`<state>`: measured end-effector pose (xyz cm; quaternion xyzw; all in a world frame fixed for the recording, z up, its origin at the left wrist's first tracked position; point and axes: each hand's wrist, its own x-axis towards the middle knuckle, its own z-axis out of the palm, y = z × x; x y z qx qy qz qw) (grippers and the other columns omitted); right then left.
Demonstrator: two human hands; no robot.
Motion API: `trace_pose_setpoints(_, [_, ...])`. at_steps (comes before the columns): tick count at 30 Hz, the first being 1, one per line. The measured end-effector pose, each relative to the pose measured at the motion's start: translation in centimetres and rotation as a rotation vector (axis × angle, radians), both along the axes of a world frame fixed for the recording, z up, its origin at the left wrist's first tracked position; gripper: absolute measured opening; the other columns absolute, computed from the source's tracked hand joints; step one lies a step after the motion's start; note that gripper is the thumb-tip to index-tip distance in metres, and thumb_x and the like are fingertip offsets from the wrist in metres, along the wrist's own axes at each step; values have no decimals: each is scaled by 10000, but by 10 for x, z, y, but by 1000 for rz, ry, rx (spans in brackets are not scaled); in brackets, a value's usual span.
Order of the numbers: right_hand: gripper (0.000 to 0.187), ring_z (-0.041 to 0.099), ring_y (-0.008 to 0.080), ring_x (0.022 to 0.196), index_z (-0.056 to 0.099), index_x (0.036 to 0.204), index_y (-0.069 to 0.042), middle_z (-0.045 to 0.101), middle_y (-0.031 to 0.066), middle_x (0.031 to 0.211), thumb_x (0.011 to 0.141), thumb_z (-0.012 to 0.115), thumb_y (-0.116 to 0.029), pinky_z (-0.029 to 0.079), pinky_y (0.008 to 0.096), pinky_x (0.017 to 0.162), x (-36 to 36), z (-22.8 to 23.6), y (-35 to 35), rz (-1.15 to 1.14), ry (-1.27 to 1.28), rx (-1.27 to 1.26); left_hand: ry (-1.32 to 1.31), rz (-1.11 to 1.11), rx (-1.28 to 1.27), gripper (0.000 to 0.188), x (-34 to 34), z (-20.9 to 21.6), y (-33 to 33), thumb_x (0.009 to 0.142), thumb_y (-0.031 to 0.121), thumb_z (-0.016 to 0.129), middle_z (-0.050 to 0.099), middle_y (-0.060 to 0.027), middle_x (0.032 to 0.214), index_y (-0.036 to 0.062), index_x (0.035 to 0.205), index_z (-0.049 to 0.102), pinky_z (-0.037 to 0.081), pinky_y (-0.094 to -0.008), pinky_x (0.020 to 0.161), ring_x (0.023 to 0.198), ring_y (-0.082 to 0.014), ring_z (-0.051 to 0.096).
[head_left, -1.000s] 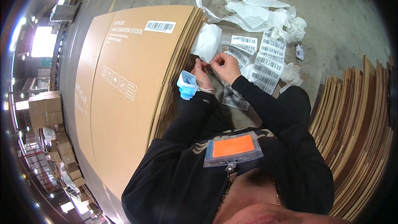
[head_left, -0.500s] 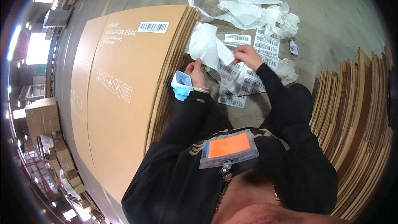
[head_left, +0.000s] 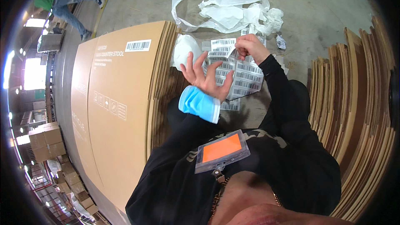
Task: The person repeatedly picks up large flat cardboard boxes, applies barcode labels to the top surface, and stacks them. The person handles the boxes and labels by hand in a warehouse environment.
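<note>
My left hand (head_left: 205,76) is open with its fingers spread, holding nothing. It hovers in front of sheets of barcode labels (head_left: 248,74) on the floor. A blue face mask (head_left: 199,103) hangs about my left wrist. Beyond the left fingertips, against the carton stack, lies a rounded white paper piece (head_left: 186,49). My right hand (head_left: 252,49) is closed in a pinch at the far part of the label sheets. A lifted white corner of a barcode label (head_left: 231,53) shows at its fingertips; how much it holds is partly hidden by the fingers.
A stack of flat brown cartons (head_left: 121,79) stands at my left. More flattened cardboard (head_left: 333,96) leans in a row at my right. Crumpled white backing paper (head_left: 237,14) and a small paper wad (head_left: 281,42) lie on the floor ahead. A person (head_left: 68,6) in jeans is at the far left.
My left hand has let go of the white paper and spread its fingers. My right hand has moved slightly away from me, still pinching. A person has come into view at the upper left.
</note>
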<state>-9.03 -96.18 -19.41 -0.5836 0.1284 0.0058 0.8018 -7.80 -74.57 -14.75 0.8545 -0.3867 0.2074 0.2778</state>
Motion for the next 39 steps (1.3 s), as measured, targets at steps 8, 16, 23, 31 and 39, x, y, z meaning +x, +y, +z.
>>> trace_pose_setpoints(8, [272,456,90,412,565,612,-48,458,-18,498,845,618,-178,366,255,409,-2,23,30,-38,3,-194,-31,-48,144,140,26,7,-16,725,170,755,531,-98,1257,135,842,686,150,-650,1110,1378,-392,333])
trace_pose_setpoints(16, [288,586,82,734,632,829,-66,572,-3,709,900,650,-344,444,215,706,-20,22,-38,-338,-107,-259,951,-143,-349,111,90,3,14,738,69,783,638,-70,1103,22,781,693,462,-335,905,1054,-211,605])
trace_pose_setpoints(23, [567,572,161,1136,496,1369,-77,621,66,1249,954,552,-459,406,325,961,8,-8,17,-137,94,-99,1157,-170,-687,87,112,-11,57,802,21,726,646,-79,1136,-6,879,695,468,-297,889,950,-156,623])
trace_pose_setpoints(31, [111,539,87,819,621,964,-11,609,17,894,890,661,-84,430,242,769,-22,-34,61,-179,102,-35,706,-4,-623,191,71,-20,60,705,104,790,648,-120,997,18,757,627,465,-336,884,986,-237,614])
trace_pose_setpoints(39, [73,519,102,853,590,968,-16,586,30,943,920,629,-55,410,233,782,-62,-11,82,-164,225,-11,634,233,-438,189,51,15,114,762,116,785,619,-77,956,70,725,605,437,-409,868,1013,-286,587])
